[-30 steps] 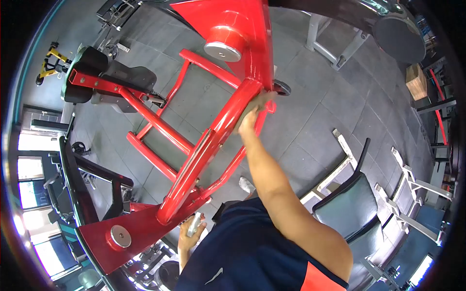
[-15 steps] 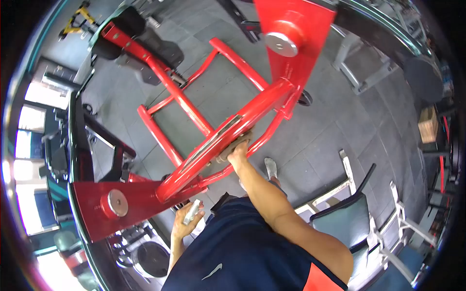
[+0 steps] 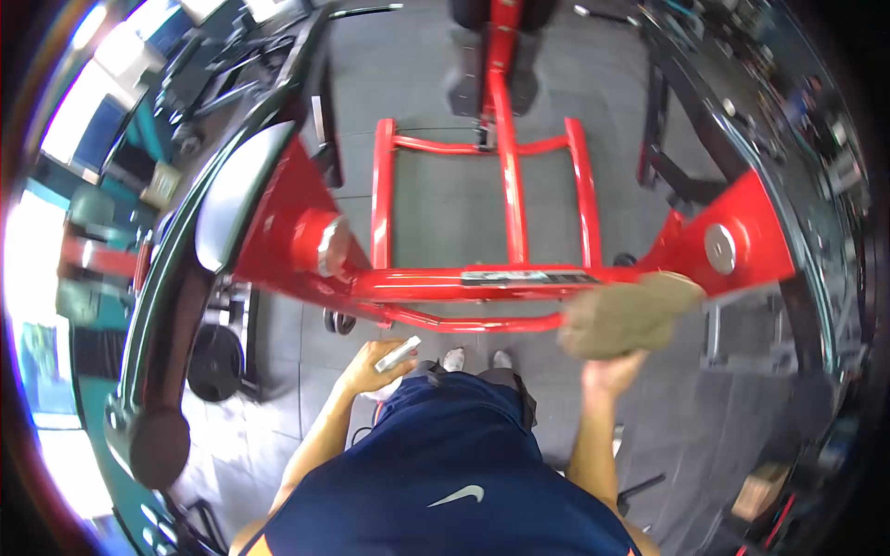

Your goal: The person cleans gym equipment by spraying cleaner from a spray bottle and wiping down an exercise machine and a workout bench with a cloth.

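Observation:
In my right hand (image 3: pixel 612 373) is a folded brown cloth (image 3: pixel 629 317), slightly blurred, which overlaps the right end of the red crossbar (image 3: pixel 417 283) of a gym machine. My left hand (image 3: pixel 369 368) is in front of my waist on the near side of the bar, its fingers closed around a small white rectangular object (image 3: pixel 398 354) whose kind does not show. A dark label strip (image 3: pixel 528 278) runs along the crossbar.
Red plates with silver round caps (image 3: pixel 719 248) flank the crossbar. A thick black machine arm (image 3: pixel 167 371) stands at the left, near a weight plate (image 3: pixel 215 361). The red base frame (image 3: pixel 382 195) rests on grey floor tiles (image 3: pixel 445 204). A cardboard box (image 3: pixel 760 491) lies at lower right.
The view has turned, so the crossbar now runs level. My right hand with the cloth has moved from the bar's middle to its right end. My left hand still holds the white object.

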Demonstrator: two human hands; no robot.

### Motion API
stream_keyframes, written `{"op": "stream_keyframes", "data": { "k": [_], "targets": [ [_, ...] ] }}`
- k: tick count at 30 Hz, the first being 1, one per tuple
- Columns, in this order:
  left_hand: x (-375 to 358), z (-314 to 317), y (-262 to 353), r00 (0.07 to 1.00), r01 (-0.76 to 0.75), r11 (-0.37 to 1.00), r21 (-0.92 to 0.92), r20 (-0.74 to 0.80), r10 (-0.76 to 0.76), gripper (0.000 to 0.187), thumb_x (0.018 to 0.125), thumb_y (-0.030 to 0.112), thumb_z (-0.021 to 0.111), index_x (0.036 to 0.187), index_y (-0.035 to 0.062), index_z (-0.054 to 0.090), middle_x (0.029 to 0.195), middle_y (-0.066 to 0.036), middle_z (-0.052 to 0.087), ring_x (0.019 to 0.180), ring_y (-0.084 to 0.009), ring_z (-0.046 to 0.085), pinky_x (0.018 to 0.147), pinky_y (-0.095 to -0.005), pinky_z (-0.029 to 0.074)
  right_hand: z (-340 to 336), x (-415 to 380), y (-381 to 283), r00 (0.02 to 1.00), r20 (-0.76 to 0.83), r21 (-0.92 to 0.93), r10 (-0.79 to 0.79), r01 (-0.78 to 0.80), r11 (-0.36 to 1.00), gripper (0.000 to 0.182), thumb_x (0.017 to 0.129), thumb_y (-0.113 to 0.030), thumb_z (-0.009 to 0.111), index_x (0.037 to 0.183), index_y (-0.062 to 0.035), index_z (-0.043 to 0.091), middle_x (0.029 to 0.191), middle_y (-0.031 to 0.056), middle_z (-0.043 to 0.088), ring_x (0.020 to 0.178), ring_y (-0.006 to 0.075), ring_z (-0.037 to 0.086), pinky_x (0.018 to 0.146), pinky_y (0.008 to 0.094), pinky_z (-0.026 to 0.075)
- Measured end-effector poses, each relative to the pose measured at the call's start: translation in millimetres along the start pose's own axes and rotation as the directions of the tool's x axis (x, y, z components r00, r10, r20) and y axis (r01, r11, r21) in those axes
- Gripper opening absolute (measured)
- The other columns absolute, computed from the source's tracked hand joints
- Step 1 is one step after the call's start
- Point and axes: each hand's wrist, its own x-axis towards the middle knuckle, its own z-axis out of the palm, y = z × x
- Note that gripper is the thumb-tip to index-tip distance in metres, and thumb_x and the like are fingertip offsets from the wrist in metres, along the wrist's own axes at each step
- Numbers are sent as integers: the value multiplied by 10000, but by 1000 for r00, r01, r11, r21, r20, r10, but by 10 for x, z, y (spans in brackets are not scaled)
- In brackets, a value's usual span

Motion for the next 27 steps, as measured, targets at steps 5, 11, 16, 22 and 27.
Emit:
{"op": "stream_keyframes", "data": {
  "k": [5,11,16,22,27],
  "targets": [
    [-19,327,-283,988,-83,996,-15,-134,81,395,860,307,752,1138,30,706,1020,-187,717,927,-367,692,831,-437,539,-229,758,132,827,550,-745,-116,548,380,590,1046,-421,445,1306,102,535,1295,243,603,1188,316,584,1045,423,450],
    [-254,700,-136,925,18,994,-104,-376,-56,445,862,386,737,1138,38,707,1070,-190,713,974,-374,684,856,-437,539,1134,49,-168,857,491,-266,154,-20,964,524,1068,-399,431,1405,-3,488,1440,140,509,1328,275,487,1124,416,371],
    [-606,1050,66,767,115,957,-265,-589,-255,304,864,313,751,1025,57,719,901,-98,711,837,-271,692,763,-387,536,2381,-213,-384,299,950,28,-86,194,981,495,1024,-327,496,1401,-5,489,1407,148,524,1258,295,542,1059,459,443],
    [-912,1468,275,593,82,902,-424,-707,-386,276,870,259,749,1017,28,718,932,-120,713,864,-265,697,799,-373,543,4048,-1617,401,-650,759,639,34,754,155,561,813,-391,665,1251,-42,631,1235,217,646,1209,397,571,1032,513,420],
    [-991,1786,261,558,125,901,-415,-722,-410,284,852,272,756,1015,42,719,989,-124,700,897,-313,684,809,-385,536,4282,-2275,244,-461,612,682,643,719,-134,423,846,-334,595,1141,-55,714,1134,222,694,1058,374,671,920,473,515]
  ]
}}
